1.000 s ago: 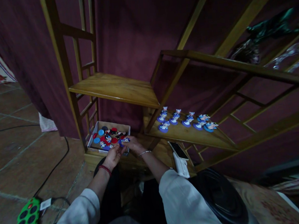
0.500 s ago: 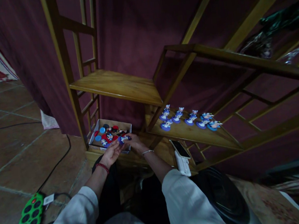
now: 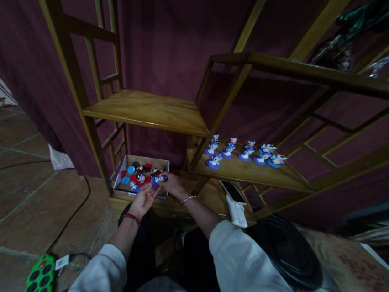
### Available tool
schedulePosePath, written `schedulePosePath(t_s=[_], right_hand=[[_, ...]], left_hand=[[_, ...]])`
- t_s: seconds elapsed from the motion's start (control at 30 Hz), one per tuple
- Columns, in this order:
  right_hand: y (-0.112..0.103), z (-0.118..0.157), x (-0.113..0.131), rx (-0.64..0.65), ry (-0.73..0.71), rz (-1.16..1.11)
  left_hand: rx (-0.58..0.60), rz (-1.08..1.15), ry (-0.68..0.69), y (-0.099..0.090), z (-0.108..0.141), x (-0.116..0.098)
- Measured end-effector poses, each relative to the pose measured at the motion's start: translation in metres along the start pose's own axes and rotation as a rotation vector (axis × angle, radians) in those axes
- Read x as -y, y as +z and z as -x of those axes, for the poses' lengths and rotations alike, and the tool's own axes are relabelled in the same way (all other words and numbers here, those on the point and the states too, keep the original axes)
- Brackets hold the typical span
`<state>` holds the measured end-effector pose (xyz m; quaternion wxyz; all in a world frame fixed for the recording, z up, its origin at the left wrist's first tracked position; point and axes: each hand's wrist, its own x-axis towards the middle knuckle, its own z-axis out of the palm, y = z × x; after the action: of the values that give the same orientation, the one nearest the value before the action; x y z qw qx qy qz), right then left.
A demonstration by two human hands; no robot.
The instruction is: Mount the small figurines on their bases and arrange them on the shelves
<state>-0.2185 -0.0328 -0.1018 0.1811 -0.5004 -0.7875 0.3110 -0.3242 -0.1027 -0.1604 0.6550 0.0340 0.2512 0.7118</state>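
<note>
A small figurine (image 3: 158, 180) on a purple base is between my hands, just in front of the shallow cardboard box (image 3: 118, 186). My right hand (image 3: 172, 185) pinches its upper end. Palm turned up, my left hand (image 3: 145, 200) has its fingertips closed at the base. Inside the box lie more figurines, among them a purple-based one (image 3: 134, 185), red and dark pieces and blue discs (image 3: 125, 180). To the right, several purple- and blue-based figurines (image 3: 229, 149) stand in rows on a slanted-looking wooden shelf (image 3: 266, 178).
A phone (image 3: 232, 192) leans on a white stand (image 3: 235, 212) right of my arms. Wooden uprights (image 3: 71, 84) and a middle shelf board (image 3: 146, 111) surround the box. On the floor lies a green power strip (image 3: 36, 289) with black cables. A black rounded object (image 3: 283, 252) is at my right.
The view has shifted slightly. Both hands stay at the same figurine, which has turned only a little, if at all; the shelf figurines have not moved.
</note>
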Motion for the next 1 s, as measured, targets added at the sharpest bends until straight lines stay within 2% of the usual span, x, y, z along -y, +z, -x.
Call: schedulePosePath(t_s=[0.37,0.7,0.83,1.0], right_hand=[[0.005,-0.003,-0.004,-0.057,-0.239,0.122],[-0.006,0.001,0.008,0.045,-0.261,0.368],[-0.011,0.003,0.01,0.094,-0.305,0.418],[-0.016,0.005,0.012,0.159,-0.294,0.47]], left_hand=[[-0.082,-0.022,0.0,-0.001,-0.008,0.004],[-0.082,-0.075,-0.011,0.0,-0.013,0.008],[-0.095,-0.088,-0.013,-0.001,-0.014,0.01],[-0.088,-0.104,-0.008,0.001,-0.012,0.013]])
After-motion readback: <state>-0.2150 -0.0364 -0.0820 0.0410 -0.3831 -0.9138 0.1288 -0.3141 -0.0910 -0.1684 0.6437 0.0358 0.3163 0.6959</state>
